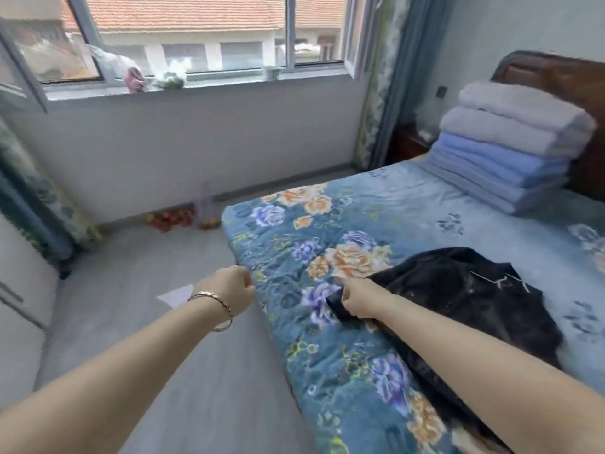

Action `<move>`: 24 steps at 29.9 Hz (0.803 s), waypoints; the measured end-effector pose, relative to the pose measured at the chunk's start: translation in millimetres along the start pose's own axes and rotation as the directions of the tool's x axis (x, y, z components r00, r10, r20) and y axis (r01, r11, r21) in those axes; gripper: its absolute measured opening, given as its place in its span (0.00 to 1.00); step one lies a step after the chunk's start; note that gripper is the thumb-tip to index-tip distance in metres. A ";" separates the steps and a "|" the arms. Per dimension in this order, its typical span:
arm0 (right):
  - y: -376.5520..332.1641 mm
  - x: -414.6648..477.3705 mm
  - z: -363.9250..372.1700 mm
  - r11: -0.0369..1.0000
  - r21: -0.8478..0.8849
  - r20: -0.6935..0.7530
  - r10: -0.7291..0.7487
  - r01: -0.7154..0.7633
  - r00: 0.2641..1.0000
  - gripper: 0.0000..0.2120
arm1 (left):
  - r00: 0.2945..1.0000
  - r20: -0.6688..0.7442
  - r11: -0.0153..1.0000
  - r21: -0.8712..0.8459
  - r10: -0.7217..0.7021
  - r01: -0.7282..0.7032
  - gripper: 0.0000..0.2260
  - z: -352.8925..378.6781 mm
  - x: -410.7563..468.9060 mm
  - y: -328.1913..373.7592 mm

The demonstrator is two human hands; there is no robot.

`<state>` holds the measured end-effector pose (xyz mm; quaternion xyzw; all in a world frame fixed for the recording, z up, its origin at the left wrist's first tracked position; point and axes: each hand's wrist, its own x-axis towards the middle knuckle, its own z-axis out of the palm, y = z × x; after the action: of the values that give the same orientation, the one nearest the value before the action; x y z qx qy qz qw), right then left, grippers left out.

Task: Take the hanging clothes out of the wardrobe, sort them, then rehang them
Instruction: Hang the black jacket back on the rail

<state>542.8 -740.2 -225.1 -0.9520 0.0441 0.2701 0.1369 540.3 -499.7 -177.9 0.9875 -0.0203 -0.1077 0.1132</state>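
Observation:
A black garment (465, 299) lies spread on the blue floral bed cover (327, 231), near the bed's front right part. My right hand (360, 298) is closed on the garment's left corner, pinching the dark cloth against the cover. My left hand (229, 290), with a bracelet on the wrist, is curled into a fist at the bed's left edge. Whether it holds any cloth I cannot tell. No hanger and no wardrobe are in view.
A stack of folded white and blue blankets (510, 145) sits at the head of the bed by the wooden headboard (563, 83). Grey floor (137, 273) lies left of the bed, with a white paper (175, 294) and fruit bags (183, 217) under the window.

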 end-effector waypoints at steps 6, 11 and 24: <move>148.3 17.9 -0.2 0.888 0.265 -0.110 0.414 -0.375 0.903 0.14 | 0.953 0.122 0.958 0.035 0.279 -0.285 0.09 47.1 83.7 122.2; 228.9 26.6 20.4 0.684 0.446 -0.066 0.669 -0.578 0.741 0.13 | 0.871 0.192 0.876 0.090 0.452 -0.474 0.08 89.5 138.8 194.2; 415.0 92.3 65.9 0.441 0.560 -0.034 0.858 -0.702 0.512 0.13 | 0.680 0.365 0.732 -0.008 0.636 -0.681 0.09 241.9 255.0 368.6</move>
<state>522.7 -1120.2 -425.7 -0.7823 0.5704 0.1271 0.2155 730.8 -928.1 -377.1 0.8841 -0.4008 -0.2282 0.0751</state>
